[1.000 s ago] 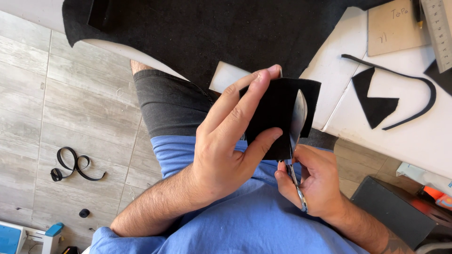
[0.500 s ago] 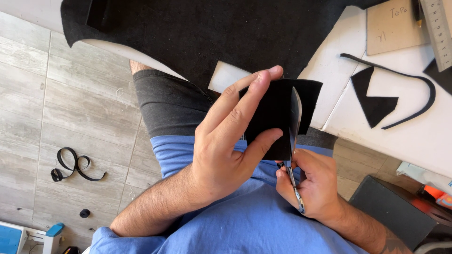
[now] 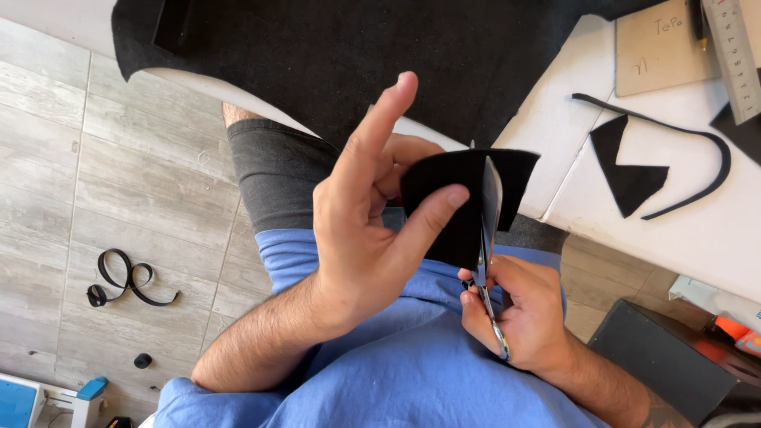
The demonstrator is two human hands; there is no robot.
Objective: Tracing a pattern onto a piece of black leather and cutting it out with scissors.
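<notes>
- The left hand (image 3: 361,230) holds a small black piece of felt (image 3: 456,198) up in front of the body.
- Its thumb presses on the front of the felt and some fingers press from behind, so the fingers are clamped on it. The pointer finger sticks straight up and touches nothing.
- The right hand (image 3: 523,317) is just below the felt. Its fingers are closed around the handles of a pair of scissors (image 3: 487,238).
- The scissor blades point up from those fingers and lie along the right part of the felt. A thin strip of felt sits on the far side of the blade.
- Past the fingertips, a big sheet of black cloth (image 3: 380,55) lies over the edge of the white bench (image 3: 713,238).
- To the right of the fingers, on the bench, lie a black bow-shaped cutout (image 3: 630,170) and a long curved black strip (image 3: 697,143).
- Farther up there is a brown card (image 3: 654,43) and a metal ruler (image 3: 733,55).
- Far to the left of the fingers, a curly black strip (image 3: 127,277) lies on the grey floor (image 3: 79,174).
</notes>
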